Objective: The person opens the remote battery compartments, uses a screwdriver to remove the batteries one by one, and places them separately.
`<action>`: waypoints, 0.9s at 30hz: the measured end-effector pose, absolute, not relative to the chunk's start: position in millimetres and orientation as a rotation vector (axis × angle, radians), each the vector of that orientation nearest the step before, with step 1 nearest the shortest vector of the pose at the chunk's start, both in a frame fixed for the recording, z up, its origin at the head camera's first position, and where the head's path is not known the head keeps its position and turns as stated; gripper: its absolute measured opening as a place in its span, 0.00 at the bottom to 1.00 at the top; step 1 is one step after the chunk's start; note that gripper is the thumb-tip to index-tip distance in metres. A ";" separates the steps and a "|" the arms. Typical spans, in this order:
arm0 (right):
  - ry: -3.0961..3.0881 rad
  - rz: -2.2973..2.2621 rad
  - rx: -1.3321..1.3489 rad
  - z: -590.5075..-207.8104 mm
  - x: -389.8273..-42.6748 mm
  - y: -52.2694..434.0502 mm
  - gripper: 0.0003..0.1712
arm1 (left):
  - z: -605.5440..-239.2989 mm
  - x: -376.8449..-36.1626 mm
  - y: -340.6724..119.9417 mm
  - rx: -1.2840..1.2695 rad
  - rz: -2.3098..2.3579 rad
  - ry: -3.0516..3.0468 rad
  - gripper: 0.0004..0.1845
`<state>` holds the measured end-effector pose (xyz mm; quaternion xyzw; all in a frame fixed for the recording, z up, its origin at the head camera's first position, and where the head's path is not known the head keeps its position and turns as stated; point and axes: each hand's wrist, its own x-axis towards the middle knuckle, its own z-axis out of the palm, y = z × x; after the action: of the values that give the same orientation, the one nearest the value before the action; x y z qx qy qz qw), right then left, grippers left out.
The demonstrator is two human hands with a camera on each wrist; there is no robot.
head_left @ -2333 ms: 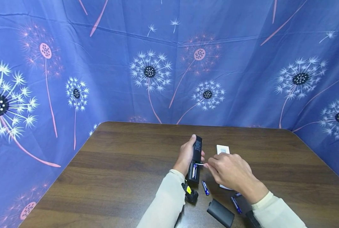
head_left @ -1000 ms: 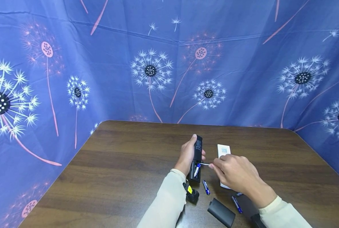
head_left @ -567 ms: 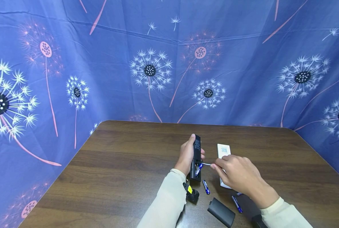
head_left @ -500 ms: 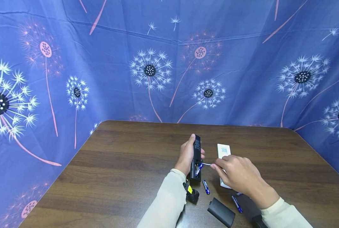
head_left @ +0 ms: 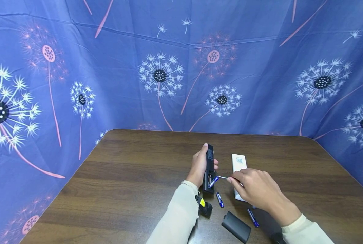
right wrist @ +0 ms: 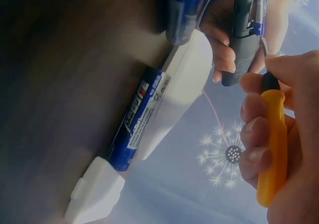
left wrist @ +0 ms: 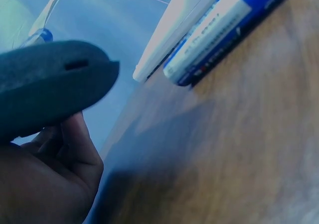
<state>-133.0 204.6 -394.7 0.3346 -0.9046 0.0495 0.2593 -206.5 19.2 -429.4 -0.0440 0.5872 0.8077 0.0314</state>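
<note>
I judge I'm mid-way prying a battery (head_left: 213, 182) from the black remote (head_left: 209, 168) gripped upright in my left hand (head_left: 197, 166), my right hand (head_left: 254, 189) at its 3 o'clock pinching the yellow-handled screwdriver (right wrist: 273, 143); next, lever gently until it pops free.

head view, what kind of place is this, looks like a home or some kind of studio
Probably a staged recording corner, not a lived-in room: a dark wooden table is walled on three sides by a hung blue dandelion-print cloth, and only a black remote, a white remote and loose batteries lie there.
</note>
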 end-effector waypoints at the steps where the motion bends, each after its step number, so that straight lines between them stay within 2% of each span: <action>1: -2.453 0.141 0.904 -394.8 -132.8 205.3 0.09 | -429.4 -206.5 19.2 -0.134 2.485 1.813 0.34; 12: -2.530 0.178 0.885 -395.3 -128.5 210.1 0.16 | -429.4 -205.0 19.8 -0.118 2.502 1.828 0.32; 27: -2.658 0.171 0.837 -394.2 -122.9 210.7 0.16 | -429.3 -203.4 20.9 -0.100 2.497 1.857 0.31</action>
<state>-122.9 210.7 -394.2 0.2951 -0.9376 0.0602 0.1738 -203.4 20.9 -429.3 -0.0321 0.5964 0.8019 0.0143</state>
